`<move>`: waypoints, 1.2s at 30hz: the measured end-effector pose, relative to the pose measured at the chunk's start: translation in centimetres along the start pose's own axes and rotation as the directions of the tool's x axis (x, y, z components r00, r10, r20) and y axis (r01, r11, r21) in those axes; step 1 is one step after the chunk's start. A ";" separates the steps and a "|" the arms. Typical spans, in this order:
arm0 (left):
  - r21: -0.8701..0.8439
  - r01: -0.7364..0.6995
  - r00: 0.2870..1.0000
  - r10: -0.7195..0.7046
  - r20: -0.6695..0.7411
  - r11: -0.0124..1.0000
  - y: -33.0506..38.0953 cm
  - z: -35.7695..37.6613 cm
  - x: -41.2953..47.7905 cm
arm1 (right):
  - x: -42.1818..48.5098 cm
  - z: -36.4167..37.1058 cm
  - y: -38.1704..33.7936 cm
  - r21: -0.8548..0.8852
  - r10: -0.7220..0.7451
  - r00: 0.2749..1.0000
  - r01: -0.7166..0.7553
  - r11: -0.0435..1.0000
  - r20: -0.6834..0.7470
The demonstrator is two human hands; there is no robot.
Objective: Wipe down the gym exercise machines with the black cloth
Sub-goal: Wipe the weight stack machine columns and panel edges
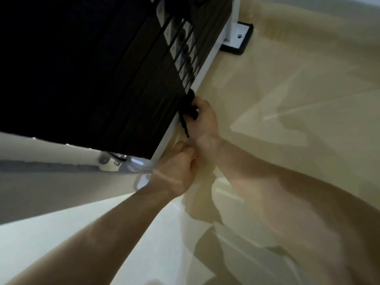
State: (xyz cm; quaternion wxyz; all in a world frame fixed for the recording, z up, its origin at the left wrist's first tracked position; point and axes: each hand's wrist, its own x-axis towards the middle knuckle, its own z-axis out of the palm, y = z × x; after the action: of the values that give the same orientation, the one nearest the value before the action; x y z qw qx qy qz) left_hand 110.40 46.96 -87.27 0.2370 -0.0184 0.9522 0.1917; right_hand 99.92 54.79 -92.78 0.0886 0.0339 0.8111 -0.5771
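Note:
A gym machine's black weight stack [86,75] fills the upper left, with small numbered labels [181,48] down its edge and a white frame post [207,64] beside it. My right hand [204,118] grips the bunched black cloth [188,109] and presses it against the stack's edge by the post. A strand of the cloth hangs down below the hand. My left hand [177,167] sits just below, fingers curled, at the post's lower part; whether it holds anything is hidden.
The post's white foot plate [236,38] on a black pad is bolted to the glossy beige floor [298,89]. A pale frame bar with bolts [111,159] runs along the lower left. The picture is blurred.

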 end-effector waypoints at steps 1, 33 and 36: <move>0.004 0.011 1.000 -0.011 0.003 1.000 -0.4 0.0 -0.3 | -0.5 0.2 -0.1 0.005 -0.003 1.000 0.003 1.000 0.002; 0.126 -0.003 1.000 0.006 -0.026 0.992 -4.0 -0.9 -11.4 | -9.6 1.5 -0.7 -0.091 -0.122 0.958 0.150 0.985 0.258; 0.196 -0.022 0.999 0.012 0.050 0.980 -4.1 -0.3 -11.9 | -10.7 1.6 -1.0 -0.174 -0.081 0.934 0.149 0.973 0.349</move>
State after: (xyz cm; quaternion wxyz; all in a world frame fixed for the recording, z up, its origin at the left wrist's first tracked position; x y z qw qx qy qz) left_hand 121.36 42.37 -83.07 0.2592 0.0179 0.9605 0.0993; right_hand 110.48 53.49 -90.38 0.1958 -0.1227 0.8375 -0.4951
